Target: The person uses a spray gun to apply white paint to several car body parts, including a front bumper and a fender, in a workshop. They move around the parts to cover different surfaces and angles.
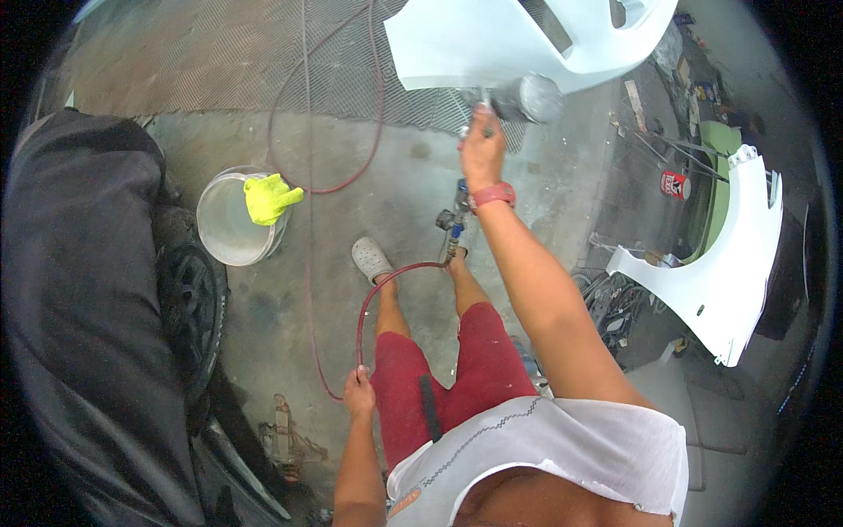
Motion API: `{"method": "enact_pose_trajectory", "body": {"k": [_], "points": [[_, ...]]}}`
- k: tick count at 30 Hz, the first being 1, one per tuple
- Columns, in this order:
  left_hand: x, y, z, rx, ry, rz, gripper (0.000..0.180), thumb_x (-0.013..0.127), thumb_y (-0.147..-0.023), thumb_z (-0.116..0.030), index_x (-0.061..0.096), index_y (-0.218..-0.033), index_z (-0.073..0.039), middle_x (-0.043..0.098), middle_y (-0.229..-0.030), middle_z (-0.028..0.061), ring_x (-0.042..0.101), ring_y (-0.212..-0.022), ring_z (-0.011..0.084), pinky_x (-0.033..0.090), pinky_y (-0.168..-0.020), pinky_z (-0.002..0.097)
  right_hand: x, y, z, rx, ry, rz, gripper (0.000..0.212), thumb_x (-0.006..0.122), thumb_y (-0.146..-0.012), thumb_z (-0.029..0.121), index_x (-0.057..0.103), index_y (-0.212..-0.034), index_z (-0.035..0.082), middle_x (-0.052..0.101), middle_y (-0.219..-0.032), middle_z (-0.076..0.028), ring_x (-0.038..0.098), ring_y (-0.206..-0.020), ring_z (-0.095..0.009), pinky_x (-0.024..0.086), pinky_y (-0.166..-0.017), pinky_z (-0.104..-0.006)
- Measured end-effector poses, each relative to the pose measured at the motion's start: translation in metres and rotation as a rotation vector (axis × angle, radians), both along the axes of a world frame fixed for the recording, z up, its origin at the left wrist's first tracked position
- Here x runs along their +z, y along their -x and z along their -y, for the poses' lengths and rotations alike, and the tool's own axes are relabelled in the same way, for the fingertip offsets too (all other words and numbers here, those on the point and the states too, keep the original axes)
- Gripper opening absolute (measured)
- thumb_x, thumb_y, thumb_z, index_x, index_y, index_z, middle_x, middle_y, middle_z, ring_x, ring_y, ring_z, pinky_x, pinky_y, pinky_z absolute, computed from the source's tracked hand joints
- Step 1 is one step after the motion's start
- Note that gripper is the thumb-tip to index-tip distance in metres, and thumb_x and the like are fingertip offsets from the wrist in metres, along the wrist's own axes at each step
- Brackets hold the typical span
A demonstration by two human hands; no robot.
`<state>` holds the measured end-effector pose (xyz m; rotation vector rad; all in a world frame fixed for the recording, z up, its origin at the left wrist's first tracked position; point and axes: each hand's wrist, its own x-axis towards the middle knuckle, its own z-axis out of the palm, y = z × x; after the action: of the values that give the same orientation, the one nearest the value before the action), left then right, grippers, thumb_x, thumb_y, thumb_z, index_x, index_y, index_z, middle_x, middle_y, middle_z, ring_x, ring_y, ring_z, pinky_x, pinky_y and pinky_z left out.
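My right hand [483, 151] is stretched out ahead, closed around a spray gun [529, 97] whose grey cup is smeared by motion. Below the fist hang the gun's air fittings [455, 220], with a regulator and blue parts. From these fittings a red air hose [392, 274] curves back toward me. Low beside my left thigh, my left hand [359, 393] grips that hose, and more of it loops over the floor. Just beyond the gun is a large pale white car bumper [492, 48]; the gun's cup overlaps its near edge in view, and I cannot tell the gap.
To the left stands a white bucket [213, 239] with a bright yellow-green glove [270, 199] over its rim. A car under a black cover [83, 290] fills the left side. At right are a white fender [694, 294], a red can [674, 185] and coiled cables [608, 307].
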<state>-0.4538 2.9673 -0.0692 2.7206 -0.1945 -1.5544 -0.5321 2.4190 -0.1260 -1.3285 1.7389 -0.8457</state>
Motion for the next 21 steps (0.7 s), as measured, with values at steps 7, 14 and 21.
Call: {"method": "enact_pose_trajectory", "body": {"k": [7, 14, 21], "points": [[0.014, -0.001, -0.009, 0.094, 0.012, 0.003, 0.046, 0.046, -0.114, -0.041, 0.073, -0.124, -0.004, 0.074, -0.12, 0.0215, 0.07, -0.112, 0.0394, 0.051, -0.096, 0.0486, 0.013, -0.125, 0.008, 0.159, 0.142, -0.01, 0.059, 0.054, -0.111, 0.044, 0.063, -0.142, -0.005, 0.067, -0.132, -0.035, 0.064, -0.125, -0.051, 0.052, -0.105, -0.0498], [0.022, 0.004, 0.006, 0.083, -0.026, -0.016, 0.047, 0.044, -0.115, -0.041, 0.072, -0.125, -0.005, 0.073, -0.125, 0.0209, 0.068, -0.116, 0.0393, 0.051, -0.099, 0.048, 0.01, -0.102, 0.028, 0.212, 0.173, 0.069, 0.055, 0.051, -0.112, 0.042, 0.067, -0.137, -0.005, 0.069, -0.13, -0.034, 0.065, -0.121, -0.053, 0.051, -0.104, -0.051], [0.011, 0.011, 0.005, -0.059, 0.011, -0.034, 0.043, 0.049, -0.112, -0.042, 0.073, -0.123, -0.007, 0.075, -0.119, 0.0234, 0.07, -0.111, 0.0442, 0.052, -0.096, 0.0502, 0.02, 0.066, 0.007, -0.083, -0.032, 0.076, 0.049, 0.05, -0.114, 0.048, 0.064, -0.115, 0.001, 0.063, -0.08, -0.006, 0.064, -0.066, -0.017, 0.05, -0.056, -0.0319]]}}
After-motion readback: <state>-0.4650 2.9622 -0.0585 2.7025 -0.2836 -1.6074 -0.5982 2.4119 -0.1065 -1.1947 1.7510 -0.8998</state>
